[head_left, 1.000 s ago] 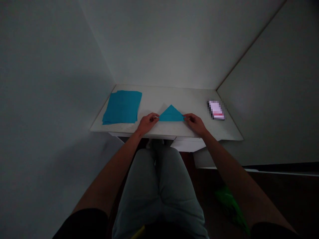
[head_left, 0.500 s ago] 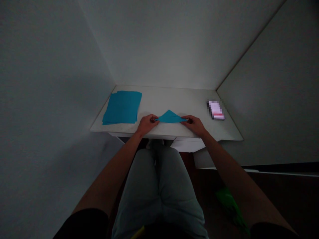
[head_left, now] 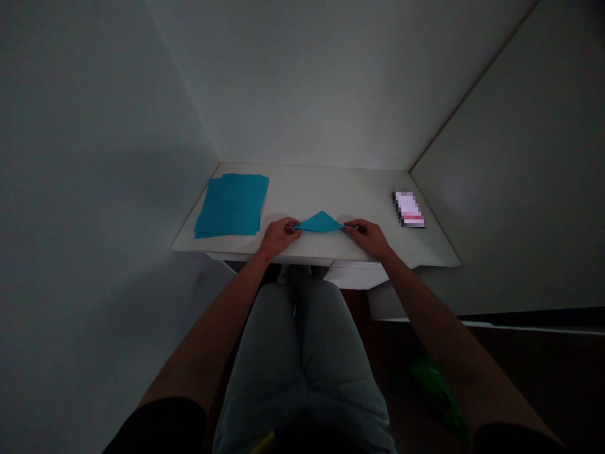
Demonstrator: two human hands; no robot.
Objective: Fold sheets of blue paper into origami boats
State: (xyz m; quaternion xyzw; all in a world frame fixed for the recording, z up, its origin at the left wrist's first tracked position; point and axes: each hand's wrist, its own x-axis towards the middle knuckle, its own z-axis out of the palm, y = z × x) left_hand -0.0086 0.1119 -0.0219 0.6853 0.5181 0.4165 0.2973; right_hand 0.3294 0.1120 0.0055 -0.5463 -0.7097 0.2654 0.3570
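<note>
A folded piece of blue paper point(head_left: 322, 221) is stretched between my two hands near the front of the white desk, its peak pointing away from me. My left hand point(head_left: 282, 235) pinches its left corner between thumb and fingers. At the opposite end, my right hand point(head_left: 368, 237) is closed on the right corner. Parts of both corners are hidden by the fingers.
To the left on the desk point(head_left: 307, 186) lies a stack of blue paper sheets point(head_left: 232, 205). A phone with a lit, blurred screen point(head_left: 409, 209) rests at the right. Walls border the desk behind and on both sides. Something green point(head_left: 437, 388) lies on the floor at right.
The folded paper's middle has narrowed and its lower edge has changed from a rounded curve to a shallow point. Both hands keep their grip, almost in the same place.
</note>
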